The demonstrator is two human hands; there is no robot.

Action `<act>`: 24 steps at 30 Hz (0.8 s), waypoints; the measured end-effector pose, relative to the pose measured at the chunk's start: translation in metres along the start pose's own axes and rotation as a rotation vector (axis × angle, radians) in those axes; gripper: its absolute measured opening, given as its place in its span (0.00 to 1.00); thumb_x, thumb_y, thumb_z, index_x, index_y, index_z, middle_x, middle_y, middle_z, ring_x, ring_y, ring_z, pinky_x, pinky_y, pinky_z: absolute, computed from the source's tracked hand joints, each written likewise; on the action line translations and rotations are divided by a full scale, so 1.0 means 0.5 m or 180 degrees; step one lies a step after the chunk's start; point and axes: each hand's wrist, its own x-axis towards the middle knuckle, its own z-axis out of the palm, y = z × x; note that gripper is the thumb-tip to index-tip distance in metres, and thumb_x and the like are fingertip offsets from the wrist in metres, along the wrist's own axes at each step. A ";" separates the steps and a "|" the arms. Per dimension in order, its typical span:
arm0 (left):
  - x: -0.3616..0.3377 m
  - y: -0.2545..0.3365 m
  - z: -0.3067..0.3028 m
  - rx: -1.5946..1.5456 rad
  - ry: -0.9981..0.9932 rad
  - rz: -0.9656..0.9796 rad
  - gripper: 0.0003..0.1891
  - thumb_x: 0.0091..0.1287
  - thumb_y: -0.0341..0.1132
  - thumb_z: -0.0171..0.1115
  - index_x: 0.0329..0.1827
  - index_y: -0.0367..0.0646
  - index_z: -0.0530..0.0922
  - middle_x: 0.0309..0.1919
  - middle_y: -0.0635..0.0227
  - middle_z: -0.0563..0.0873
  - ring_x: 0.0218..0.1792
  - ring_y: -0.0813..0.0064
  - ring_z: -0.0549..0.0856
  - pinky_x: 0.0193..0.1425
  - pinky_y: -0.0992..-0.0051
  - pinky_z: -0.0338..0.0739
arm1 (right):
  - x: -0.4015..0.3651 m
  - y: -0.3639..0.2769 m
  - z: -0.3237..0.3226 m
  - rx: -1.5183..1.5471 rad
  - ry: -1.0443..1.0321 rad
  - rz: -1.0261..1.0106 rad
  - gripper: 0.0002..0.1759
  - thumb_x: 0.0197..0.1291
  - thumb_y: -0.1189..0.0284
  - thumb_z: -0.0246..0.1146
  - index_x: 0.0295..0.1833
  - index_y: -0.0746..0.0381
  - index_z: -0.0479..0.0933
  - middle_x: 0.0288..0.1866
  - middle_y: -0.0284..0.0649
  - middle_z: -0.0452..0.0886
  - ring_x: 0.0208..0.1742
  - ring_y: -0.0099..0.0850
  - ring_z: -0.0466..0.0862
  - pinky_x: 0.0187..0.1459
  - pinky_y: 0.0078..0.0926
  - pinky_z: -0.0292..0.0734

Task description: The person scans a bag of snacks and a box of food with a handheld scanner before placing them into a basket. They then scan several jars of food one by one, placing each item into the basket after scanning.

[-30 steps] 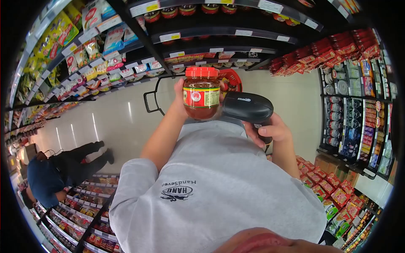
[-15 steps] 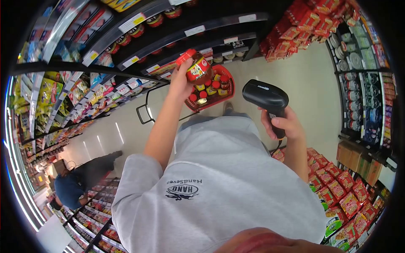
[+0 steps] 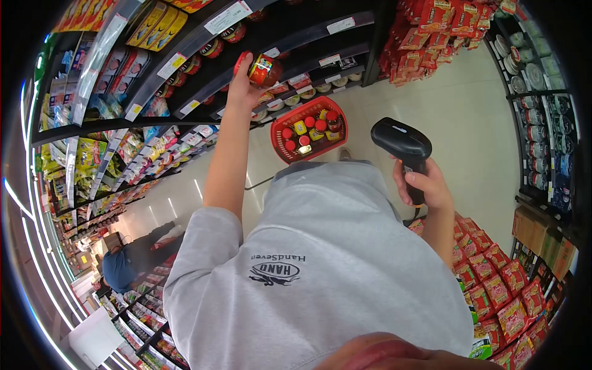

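My left hand [image 3: 242, 92] is closed around a jar [image 3: 265, 70] with a red lid and a red and yellow label. The jar is tilted and held close to the dark shelf edges. In my right hand [image 3: 427, 185] is a black barcode scanner [image 3: 401, 140], gripped by its handle, its head turned toward the shelves. A red shopping basket [image 3: 340, 137] on the floor between my hands contains several red-lidded jars [image 3: 320, 125] and some yellow-labelled items.
Shelves [image 3: 308, 38] with price tags and jars curve along the front and left. Red packets [image 3: 425, 37] hang at the upper right, and more red packets [image 3: 493, 271] are piled at lower right. Another person [image 3: 123, 268] in dark clothes is in the aisle at lower left.
My left hand has moved the jar up and left, nearer the shelves. The scanner has shifted slightly right, and the view has turned a little.
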 end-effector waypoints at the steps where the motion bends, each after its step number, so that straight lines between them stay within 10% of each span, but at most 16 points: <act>1: 0.027 0.006 -0.003 0.0012 0.0004 0.0003 0.26 0.69 0.46 0.71 0.66 0.52 0.72 0.59 0.60 0.84 0.61 0.54 0.84 0.66 0.39 0.76 | 0.000 -0.002 -0.007 -0.0016 0.0068 0.0026 0.26 0.64 0.65 0.67 0.61 0.68 0.71 0.35 0.39 0.79 0.22 0.24 0.79 0.21 0.24 0.74; 13: 0.381 0.052 -0.130 0.2138 0.0960 0.3041 0.36 0.59 0.32 0.81 0.69 0.39 0.71 0.53 0.61 0.86 0.52 0.66 0.87 0.55 0.66 0.84 | 0.009 -0.004 -0.052 -0.0027 0.0096 0.0242 0.21 0.64 0.67 0.68 0.56 0.67 0.72 0.35 0.38 0.79 0.23 0.24 0.79 0.21 0.24 0.74; 17: 0.389 0.085 -0.150 0.3361 0.1444 0.2496 0.38 0.61 0.36 0.80 0.72 0.38 0.69 0.55 0.60 0.86 0.53 0.68 0.86 0.56 0.71 0.82 | 0.009 -0.006 -0.050 -0.0084 0.0166 0.0341 0.21 0.64 0.67 0.68 0.56 0.67 0.72 0.34 0.38 0.78 0.23 0.24 0.79 0.21 0.24 0.73; 24: 0.443 0.134 -0.245 0.3643 0.0268 0.2422 0.45 0.56 0.51 0.80 0.71 0.34 0.71 0.60 0.52 0.83 0.61 0.60 0.82 0.65 0.65 0.76 | 0.020 -0.002 -0.045 -0.0018 0.0138 0.0311 0.21 0.64 0.67 0.68 0.54 0.67 0.72 0.34 0.38 0.78 0.22 0.24 0.79 0.21 0.24 0.73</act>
